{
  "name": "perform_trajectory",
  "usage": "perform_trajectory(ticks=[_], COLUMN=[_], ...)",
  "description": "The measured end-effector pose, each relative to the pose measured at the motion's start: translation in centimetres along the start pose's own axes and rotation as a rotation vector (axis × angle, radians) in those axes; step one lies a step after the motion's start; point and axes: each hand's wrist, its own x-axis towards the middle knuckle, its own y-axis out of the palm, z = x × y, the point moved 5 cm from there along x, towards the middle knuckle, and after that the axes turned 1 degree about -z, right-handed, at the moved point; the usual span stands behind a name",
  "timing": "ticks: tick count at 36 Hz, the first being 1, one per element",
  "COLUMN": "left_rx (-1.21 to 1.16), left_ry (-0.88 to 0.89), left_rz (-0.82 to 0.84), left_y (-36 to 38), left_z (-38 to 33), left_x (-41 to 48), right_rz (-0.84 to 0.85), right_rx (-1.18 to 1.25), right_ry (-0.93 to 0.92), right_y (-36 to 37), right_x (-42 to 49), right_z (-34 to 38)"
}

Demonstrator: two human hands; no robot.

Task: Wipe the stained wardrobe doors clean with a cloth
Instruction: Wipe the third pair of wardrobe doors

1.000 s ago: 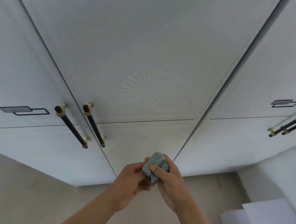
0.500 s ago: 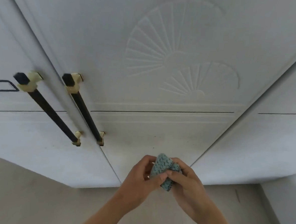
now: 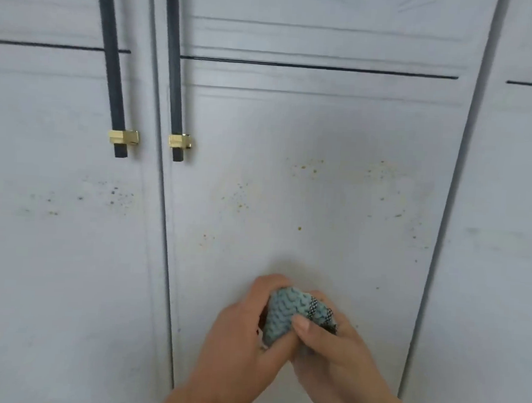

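Note:
A white wardrobe door [image 3: 309,135] fills the middle of the head view, speckled with small yellow-brown stains [image 3: 304,168] across its lower panel. The door to its left [image 3: 55,219] carries darker specks [image 3: 115,193]. A bunched teal knitted cloth [image 3: 286,314] with a black-and-white trim sits low in front of the middle door. My left hand [image 3: 235,333] grips it from the left and my right hand [image 3: 333,345] grips it from the right, thumb on top. The cloth seems slightly off the door surface.
Two long black bar handles with gold end brackets hang beside the seam, the left handle [image 3: 111,67] and the right handle [image 3: 174,71]. A third door [image 3: 506,216] lies at the right edge. Dark horizontal grooves cross the doors near the top.
The view has closed in and levelled onto the lower door panels; the floor is out of sight and the stains show. Both hands still hold the bunched cloth together.

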Motion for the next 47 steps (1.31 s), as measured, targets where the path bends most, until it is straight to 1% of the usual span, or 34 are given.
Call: perform_trajectory(ticks=[1, 4, 5, 6, 8, 12, 15, 16, 17, 19, 20, 22, 25, 27, 28, 30, 33, 35, 38, 40, 42, 45, 47], left_rx=[0.023, 0.049, 0.055, 0.081, 0.146, 0.346, 0.584, 0.669, 0.728, 0.829, 0.881, 0.985, 1.116, 1.147, 1.147, 1.140, 1.130, 1.112, 1.117, 1.106, 1.093, 1.083, 1.074], left_ry=[0.014, -0.009, -0.004, -0.013, -0.009, 0.079, 0.155, 0.197, 0.248, 0.361, 0.395, 0.388, 0.342, 0.344, 0.337, 0.321, 0.318, 0.310, 0.342, 0.364, 0.388, 0.404, 0.403], left_rz=[0.004, 0.053, 0.069, 0.070, 0.071, 0.063, 0.071, 0.027, -0.058, -0.301, -0.421, -0.578, -0.706, -0.762, -0.776, -0.769, -0.749, -0.741, -0.732, -0.754, -0.772, -0.771, -0.766], left_y=[-0.1, -0.7, -0.3, -1.5, -2.1, -3.7, -4.5, -5.4, -6.5, -9.4, -11.0, -14.3, -17.9, -19.4, -19.6, -20.0, -19.6, -19.2, -18.8, -18.8, -18.8, -18.9, -19.0], left_z=[0.1, 0.1, 0.4, -0.5, -1.1, -2.8, -2.6, -2.2, -1.9, -1.7, -1.8, -1.8, -1.2, -0.4, 0.2, 1.2, 2.4, 3.0, 4.1, 4.7, 5.0, 5.4, 5.4], left_x=[-1.0, -2.6, -2.7, -3.3, -3.6, -5.6, -7.2, -7.3, -7.2, -6.4, -5.7, -3.9, -0.8, 1.1, 2.1, 3.2, 4.2, 4.8, 5.2, 5.5, 5.8, 6.1, 6.1], right_rz=[0.008, -0.035, -0.058, -0.061, -0.068, -0.139, -0.218, -0.249, -0.291, -0.365, -0.389, -0.404, -0.466, -0.536, -0.572, -0.630, -0.702, -0.745, -0.781, -0.806, -0.818, -0.775, -0.765], right_rx=[0.007, 0.013, -0.001, -0.029, -0.112, -0.257, -0.342, -0.366, -0.382, -0.407, -0.431, -0.530, -0.786, -0.989, -1.077, -1.218, -1.319, -1.336, -1.351, -1.400, -1.453, -1.514, -1.519], right_ry=[0.010, 0.087, 0.096, 0.125, 0.116, 0.088, 0.068, 0.047, 0.025, -0.026, -0.062, -0.139, -0.328, -0.546, -0.654, -0.770, -0.852, -0.894, -0.907, -0.964, -1.044, -1.181, -1.222], right_y=[0.2, 0.5, 0.0, 1.4, 2.2, 4.0, 4.1, 3.9, 3.5, 2.7, 2.4, 2.2, 2.7, 2.8, 2.6, 2.3, 0.8, -0.1, -1.2, -1.6, -1.7, -1.5, -1.1], right_x=[-0.6, -1.7, -1.9, -2.4, -2.9, -4.9, -6.6, -6.8, -6.8, -6.4, -6.0, -5.1, -4.5, -4.0, -3.7, -2.9, -1.4, -0.5, 0.7, 1.7, 2.6, 4.1, 4.9], right_z=[-0.6, -1.8, -1.9, -1.6, -1.1, -0.7, -1.1, -0.8, -0.5, 0.7, 1.6, 3.6, 7.5, 10.7, 12.3, 14.6, 17.8, 20.1, 22.6, 24.0, 25.4, 27.4, 28.4])
